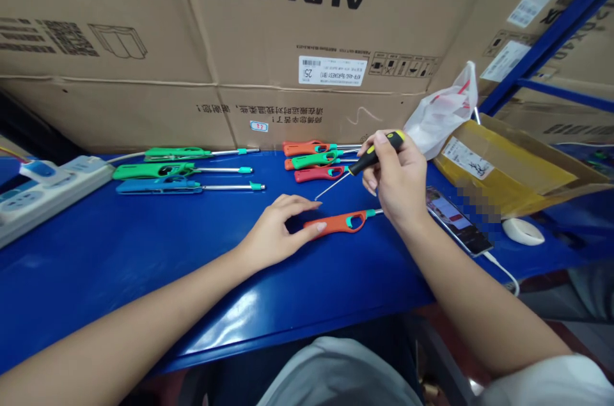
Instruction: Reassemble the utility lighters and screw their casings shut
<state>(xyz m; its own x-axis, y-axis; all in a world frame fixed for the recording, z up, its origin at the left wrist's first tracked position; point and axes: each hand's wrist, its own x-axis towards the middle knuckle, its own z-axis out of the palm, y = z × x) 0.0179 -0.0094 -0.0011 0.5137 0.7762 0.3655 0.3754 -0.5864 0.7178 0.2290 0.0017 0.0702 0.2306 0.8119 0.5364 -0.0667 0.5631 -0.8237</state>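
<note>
My right hand [399,179] is closed around the black and yellow handle of a screwdriver [361,162]. Its thin shaft slants down to the left, and the tip is close to the fingertips of my left hand [273,230]. That left hand is open, thumb and fingers apart, with the thumb resting on the butt end of an orange gas lighter [339,223]. The lighter lies flat on the blue table [268,291], its metal tube pointing right and partly hidden behind my right wrist. Whether anything tiny sits at the screwdriver tip I cannot tell.
Behind my hands lie red, green and orange lighters [319,174]; farther left are green and blue ones [158,186]. A power strip [52,195] stands at left. Rightward are a phone [458,220], a yellow-taped box [518,169] and a plastic bag [444,109]. Cardboard [240,41] walls the back.
</note>
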